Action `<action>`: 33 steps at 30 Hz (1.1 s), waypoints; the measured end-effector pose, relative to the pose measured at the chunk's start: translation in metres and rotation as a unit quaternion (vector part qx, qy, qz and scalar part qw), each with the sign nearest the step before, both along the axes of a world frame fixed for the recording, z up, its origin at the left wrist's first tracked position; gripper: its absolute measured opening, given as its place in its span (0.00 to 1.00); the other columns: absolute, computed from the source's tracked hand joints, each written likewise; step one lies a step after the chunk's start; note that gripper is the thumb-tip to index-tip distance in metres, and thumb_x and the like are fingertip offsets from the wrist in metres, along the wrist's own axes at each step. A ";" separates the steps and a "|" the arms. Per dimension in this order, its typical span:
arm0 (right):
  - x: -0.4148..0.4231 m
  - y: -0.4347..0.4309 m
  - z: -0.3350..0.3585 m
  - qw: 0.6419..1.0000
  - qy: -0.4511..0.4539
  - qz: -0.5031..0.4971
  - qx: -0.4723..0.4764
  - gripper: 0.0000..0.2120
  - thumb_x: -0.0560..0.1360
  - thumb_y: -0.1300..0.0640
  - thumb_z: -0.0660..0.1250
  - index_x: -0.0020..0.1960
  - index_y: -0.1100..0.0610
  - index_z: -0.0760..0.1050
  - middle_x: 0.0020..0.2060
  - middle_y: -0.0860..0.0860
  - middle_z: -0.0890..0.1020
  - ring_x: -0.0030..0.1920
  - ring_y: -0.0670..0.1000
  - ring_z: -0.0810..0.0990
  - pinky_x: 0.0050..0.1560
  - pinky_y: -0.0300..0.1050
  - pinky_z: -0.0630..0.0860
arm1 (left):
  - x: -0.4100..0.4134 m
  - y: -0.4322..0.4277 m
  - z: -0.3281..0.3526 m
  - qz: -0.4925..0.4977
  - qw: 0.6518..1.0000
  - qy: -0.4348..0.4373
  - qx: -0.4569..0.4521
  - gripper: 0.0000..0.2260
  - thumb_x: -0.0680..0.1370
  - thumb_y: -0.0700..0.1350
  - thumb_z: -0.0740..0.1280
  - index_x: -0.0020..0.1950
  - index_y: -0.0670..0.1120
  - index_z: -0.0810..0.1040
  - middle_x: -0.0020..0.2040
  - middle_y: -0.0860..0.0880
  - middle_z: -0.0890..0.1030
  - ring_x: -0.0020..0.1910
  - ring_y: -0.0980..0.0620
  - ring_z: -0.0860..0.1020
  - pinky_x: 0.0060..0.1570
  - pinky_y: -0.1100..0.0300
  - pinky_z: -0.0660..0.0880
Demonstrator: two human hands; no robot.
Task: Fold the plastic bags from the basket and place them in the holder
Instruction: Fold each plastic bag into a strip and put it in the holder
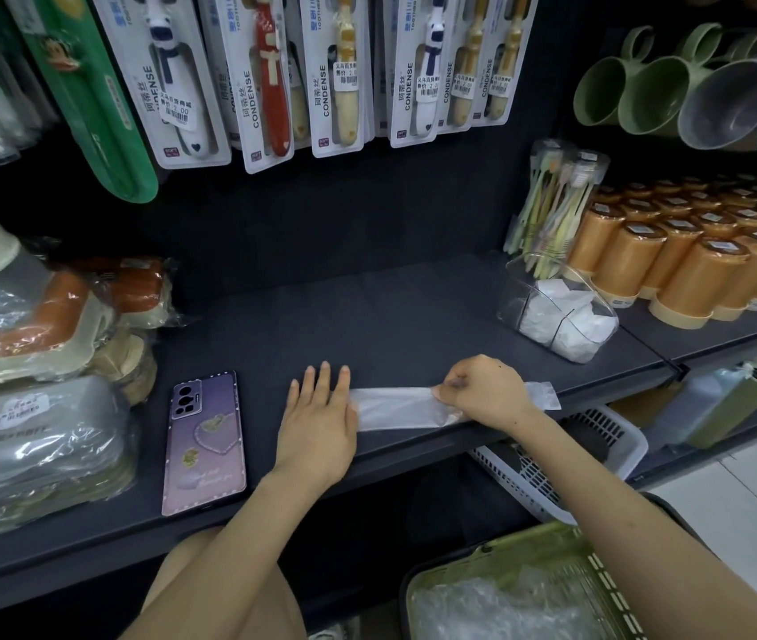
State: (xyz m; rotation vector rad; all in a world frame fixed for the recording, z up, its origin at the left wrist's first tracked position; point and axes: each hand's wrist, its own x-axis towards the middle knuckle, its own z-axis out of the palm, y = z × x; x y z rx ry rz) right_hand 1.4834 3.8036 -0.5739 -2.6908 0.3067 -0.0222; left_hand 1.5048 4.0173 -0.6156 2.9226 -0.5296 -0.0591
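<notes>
A clear plastic bag point(395, 406), folded into a long flat strip, lies along the front edge of the dark shelf point(367, 316). My left hand point(319, 420) lies flat with straight fingers, pressing the strip's left end. My right hand point(483, 392) has its fingers curled and pinches the strip near its right part; the bag's right end sticks out past that hand. The clear holder point(556, 311) stands at the shelf's right, with folded white bags inside. The green basket point(529, 588) sits low at the front right with crumpled clear bags in it.
A purple phone point(205, 441) lies face down left of my left hand. Wrapped goods are stacked on the left point(35, 408). Orange canisters point(690, 261) and a toothbrush tub point(556, 200) stand at the right. Toothbrush packs hang above point(275, 76). A white basket point(566, 459) sits below the shelf.
</notes>
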 end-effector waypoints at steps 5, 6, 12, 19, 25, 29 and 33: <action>0.000 -0.002 0.001 1.000 0.018 0.006 0.008 0.11 0.75 0.49 0.68 0.44 0.56 0.81 0.41 0.49 0.82 0.45 0.50 0.78 0.39 0.41 0.68 | 0.004 0.002 -0.002 -0.003 1.000 0.019 0.013 0.29 0.81 0.60 0.39 0.80 0.49 0.45 0.80 0.47 0.44 0.78 0.48 0.42 0.75 0.53 0.37; 0.000 -0.004 0.001 0.999 0.024 0.004 0.021 0.10 0.74 0.49 0.68 0.43 0.56 0.81 0.42 0.48 0.82 0.46 0.50 0.78 0.41 0.41 0.68 | 0.002 0.002 -0.003 -0.001 1.000 0.019 0.014 0.34 0.77 0.64 0.35 0.80 0.50 0.44 0.80 0.48 0.44 0.78 0.49 0.41 0.75 0.53 0.37; -0.009 -0.004 0.003 0.977 -0.143 -0.082 0.139 0.14 0.77 0.51 0.67 0.61 0.53 0.77 0.53 0.50 0.81 0.55 0.52 0.78 0.56 0.46 0.71 | -0.002 -0.001 -0.001 0.003 1.000 0.016 0.022 0.33 0.77 0.69 0.39 0.79 0.56 0.42 0.80 0.47 0.42 0.78 0.48 0.38 0.74 0.51 0.35; -0.017 0.043 -0.042 0.958 -0.090 0.207 -0.175 0.31 0.81 0.42 0.36 0.70 0.50 0.71 0.69 0.54 0.73 0.70 0.57 0.70 0.70 0.66 0.55 | -0.003 -0.001 -0.001 -0.001 1.000 0.028 0.012 0.42 0.65 0.73 0.31 0.78 0.59 0.43 0.80 0.47 0.41 0.78 0.48 0.38 0.75 0.50 0.36; -0.040 -0.037 -0.042 0.980 0.023 0.084 -0.180 0.40 0.68 0.34 0.23 0.78 0.41 0.45 0.78 0.42 0.48 0.78 0.47 0.43 0.74 0.58 0.36 | -0.002 0.000 0.000 -0.005 0.999 0.027 0.021 0.31 0.78 0.68 0.44 0.78 0.58 0.42 0.79 0.47 0.40 0.78 0.48 0.37 0.75 0.50 0.36; -0.041 -0.054 -0.027 0.986 0.077 0.072 -0.133 0.27 0.81 0.41 0.35 0.78 0.44 0.48 0.78 0.43 0.50 0.78 0.46 0.45 0.75 0.56 0.38 | -0.001 0.001 -0.003 -0.008 0.999 0.023 0.024 0.32 0.78 0.68 0.44 0.78 0.58 0.42 0.80 0.47 0.41 0.78 0.48 0.37 0.75 0.50 0.36; -0.036 -0.058 -0.016 0.990 -0.043 -0.026 -0.131 0.23 0.81 0.48 0.57 0.74 0.53 0.66 0.70 0.51 0.71 0.70 0.55 0.67 0.68 0.51 0.61 | 0.001 0.001 -0.001 -0.012 0.999 0.027 0.027 0.35 0.77 0.70 0.42 0.79 0.55 0.40 0.79 0.47 0.40 0.78 0.49 0.37 0.75 0.49 0.36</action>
